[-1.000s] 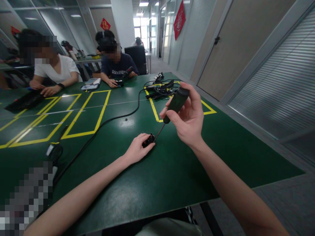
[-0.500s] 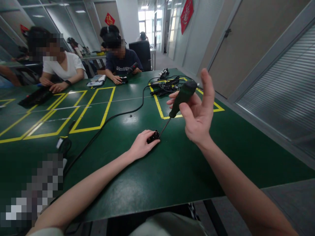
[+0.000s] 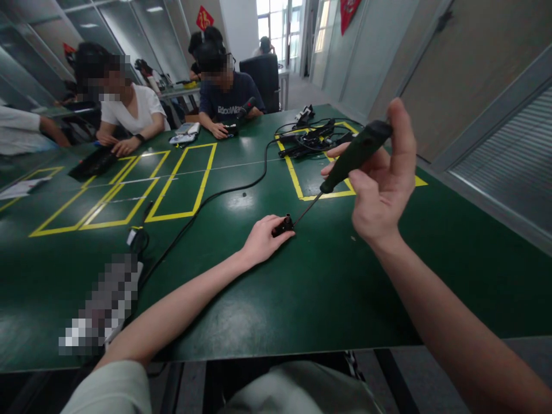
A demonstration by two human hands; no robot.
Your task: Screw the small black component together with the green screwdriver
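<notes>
Pressed to the green table (image 3: pixel 233 310), a small black part (image 3: pixel 283 225) with a short upright cylinder is gripped between the thumb and fingers of my left hand (image 3: pixel 265 238). In my right hand (image 3: pixel 383 184) is a screwdriver (image 3: pixel 353 160) with a dark green handle, tilted with its butt up and to the right. Thumb and fingers close on the handle while the index finger points upward. The thin shaft reaches down to the right side of the black part. Whether the tip sits in a screw is too small to tell.
A black cable (image 3: pixel 211 198) runs across the table to a heap of black parts (image 3: pixel 308 141) inside yellow tape (image 3: pixel 295 178). Left lies a partly blurred long object (image 3: pixel 125 305). Two people (image 3: pixel 135 109) work across the table, one holding a dark power tool (image 3: pixel 245 109).
My view has shifted, so the scene sits further right and lower at the left. The screwdriver's handle leans more to the right; its tip stays at the black part, still gripped by my left hand.
</notes>
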